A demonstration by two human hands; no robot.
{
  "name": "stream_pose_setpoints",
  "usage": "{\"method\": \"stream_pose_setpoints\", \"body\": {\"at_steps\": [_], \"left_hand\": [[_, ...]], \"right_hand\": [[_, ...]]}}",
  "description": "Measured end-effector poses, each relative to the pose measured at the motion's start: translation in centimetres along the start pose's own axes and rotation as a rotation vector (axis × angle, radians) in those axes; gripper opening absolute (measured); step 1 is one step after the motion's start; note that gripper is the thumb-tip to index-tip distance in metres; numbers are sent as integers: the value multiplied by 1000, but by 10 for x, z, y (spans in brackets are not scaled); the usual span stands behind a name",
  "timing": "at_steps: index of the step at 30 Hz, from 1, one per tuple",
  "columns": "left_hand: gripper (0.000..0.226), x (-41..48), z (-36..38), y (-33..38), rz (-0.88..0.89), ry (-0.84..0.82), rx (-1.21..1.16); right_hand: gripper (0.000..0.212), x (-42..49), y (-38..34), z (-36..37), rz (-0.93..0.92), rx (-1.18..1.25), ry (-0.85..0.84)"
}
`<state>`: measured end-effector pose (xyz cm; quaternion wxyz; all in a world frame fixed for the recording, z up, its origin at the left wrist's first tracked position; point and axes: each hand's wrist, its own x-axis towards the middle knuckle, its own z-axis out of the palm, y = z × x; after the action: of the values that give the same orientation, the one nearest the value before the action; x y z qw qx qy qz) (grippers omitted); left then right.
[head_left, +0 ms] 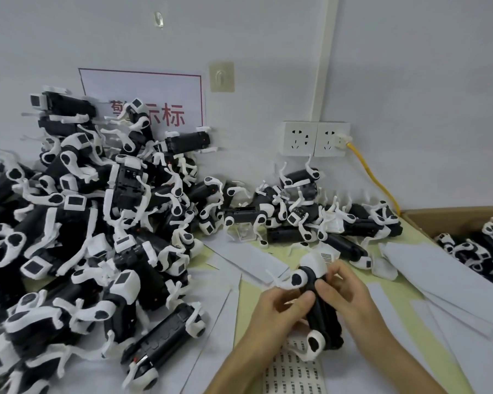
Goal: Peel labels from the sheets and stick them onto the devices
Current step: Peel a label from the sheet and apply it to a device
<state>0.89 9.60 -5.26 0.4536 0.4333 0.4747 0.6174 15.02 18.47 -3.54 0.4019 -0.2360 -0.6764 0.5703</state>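
A black-and-white robot-dog device (pixel 319 311) is held above the table between both hands. My left hand (pixel 279 304) grips its black body from the left, thumb across the side. My right hand (pixel 345 288) grips the body from the right, fingertips pinched at the upper end near the white head. A label sheet (pixel 293 373) with rows of small printed labels lies on the table right below the device. Whether a label sits under my fingers cannot be seen.
A big heap of the same devices (pixel 91 223) fills the left side, a smaller heap (pixel 310 217) lies at the back. A cardboard box (pixel 473 243) with more devices stands at the right. White backing strips (pixel 439 280) cover the table. Wall sockets (pixel 315 139) with a yellow cable.
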Motion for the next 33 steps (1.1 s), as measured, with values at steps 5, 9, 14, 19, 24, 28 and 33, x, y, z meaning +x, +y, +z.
{"method": "stream_pose_setpoints", "body": {"at_steps": [5, 9, 14, 19, 24, 28, 33], "left_hand": [[34, 0, -10, 0, -19, -35, -63], [67, 2, -18, 0, -60, 37, -242], [54, 6, -42, 12, -77, 219, -611], [34, 12, -61, 14, -17, 362, -689], [49, 8, -55, 19, -47, 370, -622], [62, 6, -55, 23, -93, 340, -643], [52, 6, -54, 27, -120, 255, -581]], "right_hand": [[45, 1, 2, -1, 112, 198, -28], [30, 1, -2, 9, 74, 151, -30], [14, 0, -1, 11, -3, -188, 31], [73, 0, 19, 4, 82, -886, -217], [89, 5, 29, 2, 85, -904, -238], [77, 3, 23, 0, 47, -696, -199], [69, 2, 14, 6, -47, -378, 25]]}}
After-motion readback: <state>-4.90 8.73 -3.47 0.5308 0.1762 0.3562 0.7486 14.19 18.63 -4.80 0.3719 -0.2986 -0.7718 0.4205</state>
